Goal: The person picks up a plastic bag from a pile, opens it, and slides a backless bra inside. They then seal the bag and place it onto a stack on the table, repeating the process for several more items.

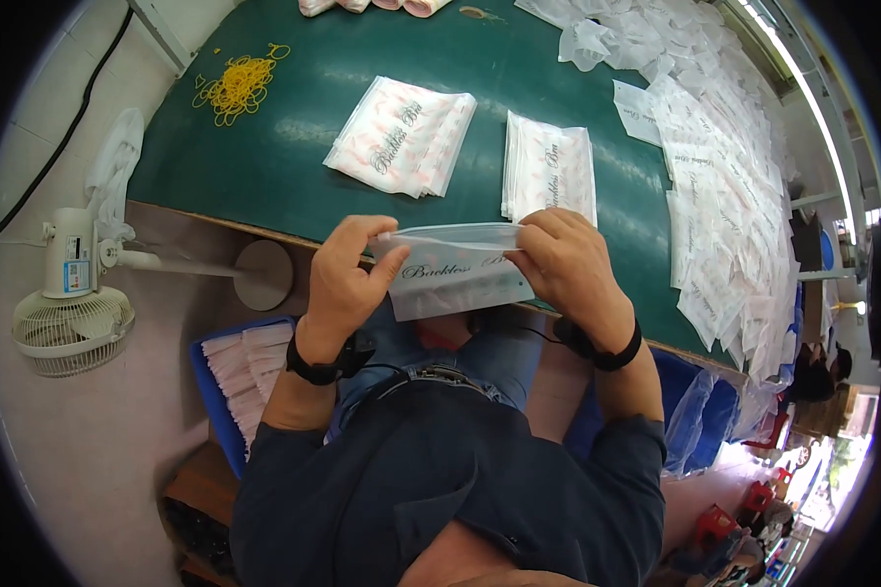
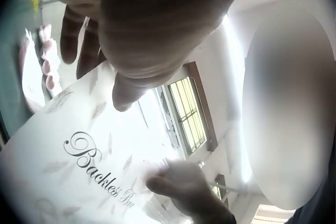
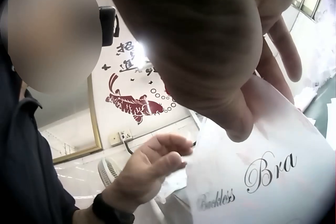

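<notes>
Both hands hold a frosted plastic bag (image 1: 450, 293) printed "Backless Bra" in front of the body, at the table's near edge. My left hand (image 1: 347, 279) pinches its upper left corner, thumb on the near side. At the upper right corner my right hand (image 1: 570, 264) grips the bag between thumb and curled fingers. Along the top, the bag's two layers stand slightly apart. In the left wrist view the bag's printed face (image 2: 100, 166) shows pale feather shapes; the right wrist view shows the word "Bra" below my right thumb (image 3: 239, 129).
On the green table (image 1: 294, 186) lie a left stack of printed bags (image 1: 401, 137), a right stack (image 1: 548, 166), yellow rubber bands (image 1: 237, 88) and a large spread of bags (image 1: 719, 196) at right. A fan (image 1: 73, 328) and a filled blue bin (image 1: 210, 391) stand at left.
</notes>
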The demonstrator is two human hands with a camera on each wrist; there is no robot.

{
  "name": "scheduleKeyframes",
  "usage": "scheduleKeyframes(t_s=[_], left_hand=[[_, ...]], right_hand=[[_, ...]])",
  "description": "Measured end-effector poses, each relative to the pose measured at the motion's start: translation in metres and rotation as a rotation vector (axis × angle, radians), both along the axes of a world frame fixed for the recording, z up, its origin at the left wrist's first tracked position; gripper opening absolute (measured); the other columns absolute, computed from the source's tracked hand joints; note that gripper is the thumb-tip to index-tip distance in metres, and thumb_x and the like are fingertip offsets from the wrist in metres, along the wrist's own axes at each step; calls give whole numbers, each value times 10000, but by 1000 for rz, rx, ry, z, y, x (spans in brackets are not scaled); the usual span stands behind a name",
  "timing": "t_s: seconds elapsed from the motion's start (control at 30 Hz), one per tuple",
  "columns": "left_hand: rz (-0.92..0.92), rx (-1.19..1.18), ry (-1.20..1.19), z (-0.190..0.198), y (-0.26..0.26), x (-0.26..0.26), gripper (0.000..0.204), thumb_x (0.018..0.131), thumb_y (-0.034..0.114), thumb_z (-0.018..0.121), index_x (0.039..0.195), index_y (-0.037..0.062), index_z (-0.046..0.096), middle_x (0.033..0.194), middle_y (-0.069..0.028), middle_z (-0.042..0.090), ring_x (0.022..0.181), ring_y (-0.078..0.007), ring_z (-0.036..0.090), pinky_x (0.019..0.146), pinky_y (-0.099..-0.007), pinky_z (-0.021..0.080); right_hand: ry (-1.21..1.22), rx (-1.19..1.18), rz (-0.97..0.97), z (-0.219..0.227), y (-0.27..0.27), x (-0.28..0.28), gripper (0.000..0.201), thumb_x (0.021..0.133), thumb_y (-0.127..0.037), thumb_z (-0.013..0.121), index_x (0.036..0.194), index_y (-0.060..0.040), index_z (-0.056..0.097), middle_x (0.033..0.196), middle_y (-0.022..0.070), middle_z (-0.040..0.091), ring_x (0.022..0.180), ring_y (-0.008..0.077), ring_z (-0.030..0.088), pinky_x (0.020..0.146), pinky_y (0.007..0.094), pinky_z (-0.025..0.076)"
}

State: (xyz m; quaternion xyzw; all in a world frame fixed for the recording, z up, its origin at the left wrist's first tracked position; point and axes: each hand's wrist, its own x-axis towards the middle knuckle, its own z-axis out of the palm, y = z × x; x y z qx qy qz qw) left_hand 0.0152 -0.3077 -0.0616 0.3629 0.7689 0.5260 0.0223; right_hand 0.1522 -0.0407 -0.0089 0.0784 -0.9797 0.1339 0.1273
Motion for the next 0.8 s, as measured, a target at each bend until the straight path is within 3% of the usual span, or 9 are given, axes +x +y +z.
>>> scheduleKeyframes(t_s=[0.07,0.1,0.2,0.3,0.37,0.43,0.5,0.7,0.8], left_hand=[[170,91,685,16,14,7,299,882,88,825,1150,19,714,932,-139,731,764,-288,699,687,-392,567],[163,91,685,21,19,11,299,882,88,825,1150,19,714,932,-139,731,764,-288,699,687,-392,567],[-396,-150,442,29,28,28,380,892,132,809,1235,36,678,1042,-183,729,896,-373,714,784,-453,572],[-433,-359,258,12,22,11,358,903,128,784,1233,33,683,1099,-206,717,964,-389,704,835,-449,564],[-477,-442,205,7,29,-7,348,908,126,771,1232,32,685,1128,-218,711,999,-397,698,860,-447,559],[-715,-387,-117,-1,35,0,299,920,150,694,1199,46,668,1049,-197,729,900,-421,684,817,-475,548],[-1026,-388,74,-41,42,12,341,915,167,670,1238,56,671,1084,-209,727,964,-419,693,843,-482,547],[-1194,-571,154,-49,45,27,526,892,108,727,1406,35,640,1264,-195,693,1189,-349,659,1029,-395,522],[-1084,-533,-53,14,52,21,553,898,107,749,1430,26,623,1281,-184,694,1214,-322,657,1056,-379,510]], right_hand=[[-22,13,9,-2,-3,-1,178,827,-97,805,920,-62,657,1006,109,713,943,326,691,872,455,547],[-51,22,30,-5,-8,-3,182,827,-94,807,927,-61,659,995,118,710,929,330,693,832,447,549],[-22,-60,79,-10,-23,-4,188,827,-87,807,947,-61,664,972,129,702,889,338,693,774,439,552],[147,-215,111,-15,-36,-12,197,831,-76,802,974,-62,668,948,134,691,834,345,691,737,438,555],[140,-621,-81,-40,-41,-9,223,830,-31,765,1028,-70,670,913,114,673,756,349,679,673,447,548],[296,-401,135,-61,-44,-13,226,826,-14,734,1034,-71,665,877,93,657,707,339,668,639,440,539],[281,-303,263,-29,-48,-14,206,815,-24,725,1005,-69,656,834,92,641,702,338,662,621,441,529],[235,-363,248,-51,-39,-6,144,863,-91,750,965,-75,649,767,101,618,684,356,654,594,436,512],[163,-484,129,-54,2,14,131,911,-123,758,951,-67,646,763,102,637,676,331,670,595,412,514]])
